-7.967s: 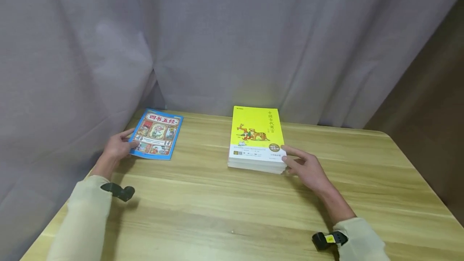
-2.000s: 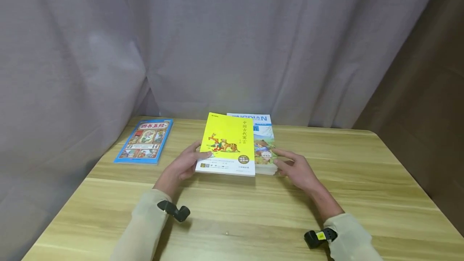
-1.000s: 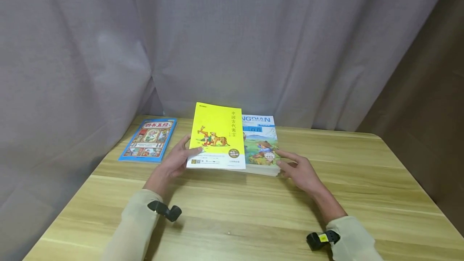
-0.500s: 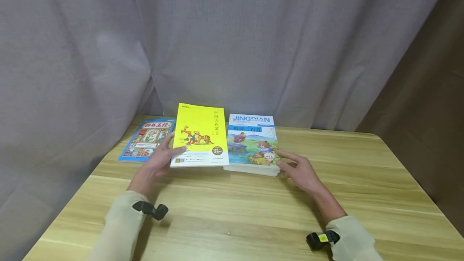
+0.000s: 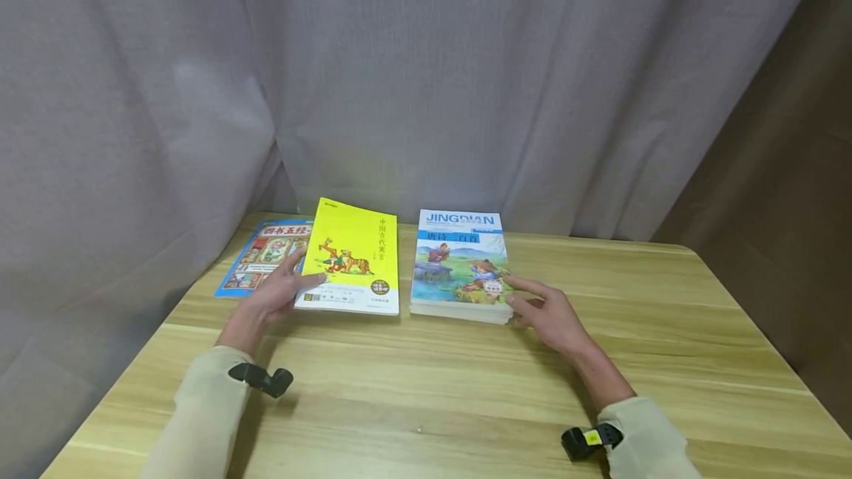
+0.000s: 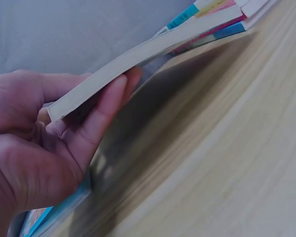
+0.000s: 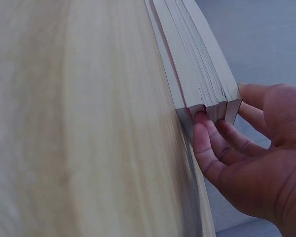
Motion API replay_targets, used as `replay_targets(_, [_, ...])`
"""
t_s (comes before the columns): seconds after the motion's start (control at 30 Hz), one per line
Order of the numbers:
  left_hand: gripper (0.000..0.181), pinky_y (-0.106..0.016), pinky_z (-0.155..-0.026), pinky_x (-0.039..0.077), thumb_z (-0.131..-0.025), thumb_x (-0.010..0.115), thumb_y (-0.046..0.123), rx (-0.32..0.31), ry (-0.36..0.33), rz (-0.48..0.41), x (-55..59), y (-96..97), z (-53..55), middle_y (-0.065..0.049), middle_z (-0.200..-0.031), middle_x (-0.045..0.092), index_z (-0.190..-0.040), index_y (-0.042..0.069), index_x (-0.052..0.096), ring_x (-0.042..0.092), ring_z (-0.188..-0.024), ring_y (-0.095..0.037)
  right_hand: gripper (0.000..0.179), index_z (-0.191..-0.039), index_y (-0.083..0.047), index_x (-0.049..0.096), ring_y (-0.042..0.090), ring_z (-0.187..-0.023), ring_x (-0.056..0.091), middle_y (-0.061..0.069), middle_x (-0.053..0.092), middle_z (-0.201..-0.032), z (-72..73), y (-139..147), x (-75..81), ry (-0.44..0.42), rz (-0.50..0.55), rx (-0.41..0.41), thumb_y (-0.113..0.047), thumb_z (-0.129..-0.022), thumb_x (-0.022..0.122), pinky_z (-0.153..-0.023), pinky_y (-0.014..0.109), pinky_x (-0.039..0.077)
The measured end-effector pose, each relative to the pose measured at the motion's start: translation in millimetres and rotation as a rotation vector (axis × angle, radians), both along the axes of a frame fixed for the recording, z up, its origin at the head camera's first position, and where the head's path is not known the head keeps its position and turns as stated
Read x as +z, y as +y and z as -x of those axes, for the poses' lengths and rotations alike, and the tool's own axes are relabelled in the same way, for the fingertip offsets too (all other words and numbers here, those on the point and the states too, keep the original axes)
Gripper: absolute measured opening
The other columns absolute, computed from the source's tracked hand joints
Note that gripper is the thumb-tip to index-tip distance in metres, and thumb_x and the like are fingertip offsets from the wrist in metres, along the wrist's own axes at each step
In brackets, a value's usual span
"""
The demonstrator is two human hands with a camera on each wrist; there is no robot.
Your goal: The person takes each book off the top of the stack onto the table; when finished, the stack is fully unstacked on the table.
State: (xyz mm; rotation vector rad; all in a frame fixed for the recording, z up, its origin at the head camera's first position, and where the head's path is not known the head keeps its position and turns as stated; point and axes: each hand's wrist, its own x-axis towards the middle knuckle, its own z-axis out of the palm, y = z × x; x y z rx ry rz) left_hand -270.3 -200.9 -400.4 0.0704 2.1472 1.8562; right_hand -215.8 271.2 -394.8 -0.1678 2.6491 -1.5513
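Observation:
My left hand (image 5: 276,294) grips the left edge of a yellow book (image 5: 349,257), thumb over the cover and fingers underneath. In the left wrist view the book (image 6: 138,57) is raised, its shadow falling on the table below. It partly covers a blue-bordered comic-style book (image 5: 256,261) lying at the far left. My right hand (image 5: 552,316) holds the near right corner of a stack of books (image 5: 459,261), whose top cover is blue and white with painted figures. The right wrist view shows fingertips against the page edges of the stack (image 7: 202,64).
The books are near the back edge of a light wooden table (image 5: 413,390). A grey curtain (image 5: 413,80) hangs right behind it and along the left side. Each wrist wears a black camera strap, the left one (image 5: 262,379) over a pale sleeve.
The yellow book came off the stack and moved left in my left hand, uncovering the blue-and-white book. Earlier my left hand was at the comic-style book. My right hand stayed at the stack.

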Motion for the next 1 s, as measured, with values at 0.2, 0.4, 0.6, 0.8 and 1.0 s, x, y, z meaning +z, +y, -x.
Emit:
replay_targets(0.2, [0.089,-0.018,-0.078,0.054,-0.104,0.063,0.011,0.005,-0.001,0.018,-3.7,6.1,3.5,-0.029,-0.151,0.053,-0.171,0.012,0.005,0.063,-0.086,-0.006,0.053,-0.156,-0.008,0.052,0.040,-0.111,0.074,0.027,0.039,-0.165,-0.9,-0.3,-1.1,-0.001,-0.001,0.000,-0.027,-0.108,0.063,-0.067,0.030,0.055])
replay_targets(0.4, [0.086,-0.051,-0.123,0.041,-0.104,0.059,0.003,-0.012,-0.008,-0.005,-4.9,10.2,6.9,-0.033,-0.165,0.031,-0.170,0.007,0.004,0.048,-0.143,-0.045,0.053,-0.156,-0.008,0.052,0.039,-0.111,0.073,0.028,0.040,-0.165,-0.8,-0.9,0.2,-0.003,0.005,-0.003,-0.028,-0.108,0.064,-0.063,0.028,0.053])
replay_targets(0.6, [0.092,-0.059,-0.125,0.034,-0.103,0.063,0.004,0.016,-0.034,0.066,-5.7,18.0,9.5,-0.034,-0.172,0.005,-0.170,0.005,-0.001,0.034,-0.150,-0.054,0.054,-0.156,-0.008,0.051,0.040,-0.109,0.074,0.028,0.039,-0.165,-1.8,0.2,0.4,0.002,0.006,0.001,-0.029,-0.108,0.063,-0.062,0.029,0.053])
replay_targets(0.8, [0.091,-0.061,-0.126,0.032,-0.103,0.065,0.008,0.053,-0.033,0.145,-4.8,21.3,8.7,-0.035,-0.169,0.016,-0.170,0.007,0.004,0.035,-0.150,-0.054,0.054,-0.156,-0.009,0.052,0.037,-0.105,0.075,0.028,0.040,-0.164,-1.3,0.5,-0.7,-0.011,-0.008,-0.013,-0.031,-0.108,0.063,-0.055,0.026,0.046])
replay_targets(1.0, [0.090,-0.063,-0.126,0.028,-0.101,0.070,0.015,0.090,0.006,0.306,0.7,22.4,6.3,-0.034,-0.170,0.017,-0.169,0.005,0.014,0.032,-0.152,-0.054,0.054,-0.156,-0.009,0.053,0.037,-0.105,0.075,0.027,0.041,-0.164,-0.3,0.6,-1.1,-0.009,0.001,-0.007,-0.031,-0.107,0.064,-0.056,0.026,0.046])
